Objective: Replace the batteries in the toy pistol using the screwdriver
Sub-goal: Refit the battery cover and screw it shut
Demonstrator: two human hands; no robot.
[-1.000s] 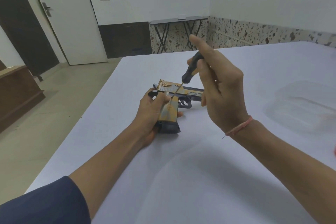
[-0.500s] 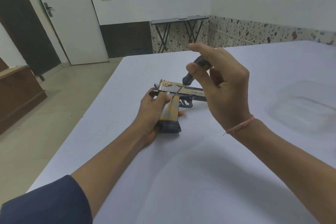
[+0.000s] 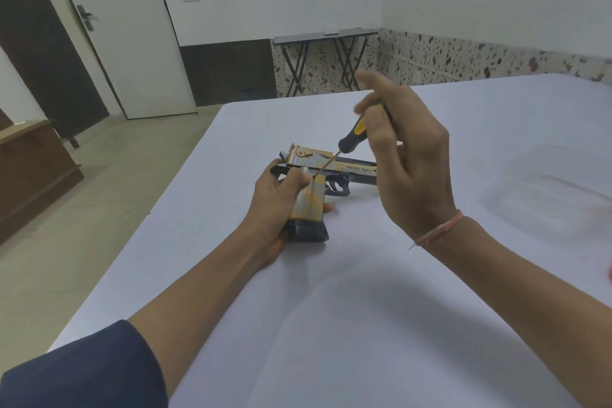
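Leftmost, well to the left of the toy pistol [image 3: 306,205], one brown wooden cabinet [image 3: 33,175] stood on the floor, and behind it one white door [image 3: 126,26] with a dark handle. Nearer the camera and left of the pistol, one dark blue sleeve [image 3: 86,371] covered the upper part of the left arm.

One left hand [image 3: 271,209] gripped the pistol from its left side. The thumb was curled over the top of the grip and the fingers were wrapped underneath, with one fingertip showing past the right edge of the grip. The single pistol, gold and silver with a dark base, lay on its side on the white table [image 3: 331,325], its barrel pointing right. Far behind it one dark folding table [image 3: 326,34] stood against the wall.

Above the pistol, one screwdriver [image 3: 351,136] with a black and yellow handle slanted down to the left. Its thin shaft crossed the slide and its tip met the top of the grip, just beside the left thumb. One right hand [image 3: 414,169], to the right of the pistol, pinched the handle between thumb and fingers, the forefinger lying over the top end and the lower fingers loosely curled. One pinkish thread [image 3: 440,231] circled that wrist. Well to the right of the pistol one clear plastic container [image 3: 549,195] sat on the table.
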